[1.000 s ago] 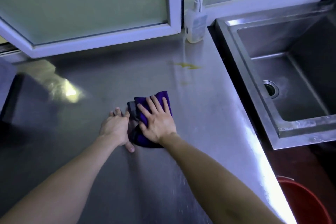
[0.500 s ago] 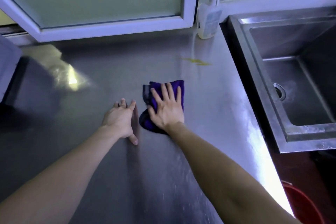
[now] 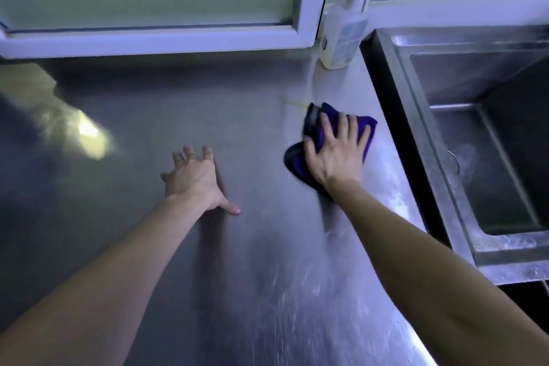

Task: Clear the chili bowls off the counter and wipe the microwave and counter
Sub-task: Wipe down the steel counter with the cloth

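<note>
— Where are your grips right now?
— My left grip (image 3: 193, 181) is nearest. Its fingers are spread, it rests on the bare steel worktop (image 3: 237, 291), and it holds nothing. At its two o'clock, well apart, my right grip (image 3: 335, 154) lies flat, with straight fingers pressing the purple cloth (image 3: 364, 125) onto the worktop.
— Anything by the cloth?
— A thin yellow smear (image 3: 297, 103) on the steel meets the cloth's eleven o'clock corner.
— And the containers?
— The steel sink (image 3: 505, 258) sits at three o'clock, just beside the cloth. Its basin shows a drain (image 3: 454, 162) with a pale film around it. Farther off, at one o'clock, a white pump bottle (image 3: 341, 38) stands upright against the window frame (image 3: 309, 9). I cannot tell what it holds.
</note>
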`<state>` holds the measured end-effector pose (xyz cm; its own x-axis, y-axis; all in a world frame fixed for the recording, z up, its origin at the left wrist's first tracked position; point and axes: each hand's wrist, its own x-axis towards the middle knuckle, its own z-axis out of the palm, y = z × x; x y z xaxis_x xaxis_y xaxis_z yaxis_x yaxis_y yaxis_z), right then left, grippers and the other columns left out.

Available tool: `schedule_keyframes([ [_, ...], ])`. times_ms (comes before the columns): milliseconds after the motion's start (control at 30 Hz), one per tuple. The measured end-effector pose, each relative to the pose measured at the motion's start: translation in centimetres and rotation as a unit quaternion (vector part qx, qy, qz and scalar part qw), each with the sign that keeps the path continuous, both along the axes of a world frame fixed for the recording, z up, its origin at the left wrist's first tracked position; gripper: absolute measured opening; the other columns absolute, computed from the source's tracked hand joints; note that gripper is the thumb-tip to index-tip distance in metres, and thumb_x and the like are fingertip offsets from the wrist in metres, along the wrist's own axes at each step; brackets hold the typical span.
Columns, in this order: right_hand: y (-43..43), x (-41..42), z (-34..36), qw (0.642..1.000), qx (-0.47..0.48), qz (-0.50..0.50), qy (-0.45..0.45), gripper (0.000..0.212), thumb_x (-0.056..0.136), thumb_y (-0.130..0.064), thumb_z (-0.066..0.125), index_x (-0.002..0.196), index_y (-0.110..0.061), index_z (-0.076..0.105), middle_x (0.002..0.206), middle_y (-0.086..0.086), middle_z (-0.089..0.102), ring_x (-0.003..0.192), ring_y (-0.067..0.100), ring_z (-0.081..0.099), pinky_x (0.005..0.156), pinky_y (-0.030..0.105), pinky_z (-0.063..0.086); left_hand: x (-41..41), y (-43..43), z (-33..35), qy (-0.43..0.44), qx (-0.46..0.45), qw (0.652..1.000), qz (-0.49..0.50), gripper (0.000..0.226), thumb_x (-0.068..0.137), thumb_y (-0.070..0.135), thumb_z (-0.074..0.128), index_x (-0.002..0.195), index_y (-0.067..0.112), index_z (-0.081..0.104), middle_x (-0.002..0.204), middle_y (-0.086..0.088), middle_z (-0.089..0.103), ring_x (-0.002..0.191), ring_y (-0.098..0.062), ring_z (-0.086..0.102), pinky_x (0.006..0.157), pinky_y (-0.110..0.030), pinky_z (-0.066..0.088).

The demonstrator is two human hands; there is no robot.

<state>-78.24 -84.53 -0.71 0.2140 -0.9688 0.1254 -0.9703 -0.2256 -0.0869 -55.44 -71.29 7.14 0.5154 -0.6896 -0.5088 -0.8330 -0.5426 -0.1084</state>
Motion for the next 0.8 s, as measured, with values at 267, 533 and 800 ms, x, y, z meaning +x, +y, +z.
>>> schedule_keyframes([
  [267,0.9,9.2,-0.2,0.953,0.051,0.294,-0.049,0.068,0.097,-0.058,0.041,0.16,-0.033,0.047,0.17,0.008,0.039,0.161,0.029,0.026,0.132,0.057,0.01,0.1,0.1,0.1,-0.007,-0.003,1.0,-0.017,0.176,0.026,0.092,0.087,0.169,0.024,0.011,0.175,-0.015,0.018,0.159,-0.039,0.023,0.117,-0.057,0.046],
  [533,-8.2,-2.0,-0.3,1.0,0.015,0.014,-0.021,0.069,0.097,-0.058,0.043,0.157,-0.025,0.046,0.163,0.015,0.042,0.154,0.038,0.03,0.127,0.068,0.015,0.3,0.1,-0.1,-0.001,0.006,1.0,-0.014,0.181,0.03,0.094,0.084,0.171,0.021,-0.001,0.178,-0.018,0.007,0.164,-0.041,0.012,0.122,-0.055,0.04],
  [800,-4.2,18.1,0.5,0.971,0.064,0.228,-0.024,0.074,0.098,-0.061,0.032,0.165,-0.029,0.038,0.172,0.013,0.032,0.161,0.036,0.02,0.128,0.065,0.006,0.1,0.1,0.1,0.002,0.013,1.0,-0.012,0.178,0.037,0.089,0.088,0.172,0.024,-0.007,0.18,-0.013,0.001,0.166,-0.036,0.007,0.124,-0.053,0.036],
])
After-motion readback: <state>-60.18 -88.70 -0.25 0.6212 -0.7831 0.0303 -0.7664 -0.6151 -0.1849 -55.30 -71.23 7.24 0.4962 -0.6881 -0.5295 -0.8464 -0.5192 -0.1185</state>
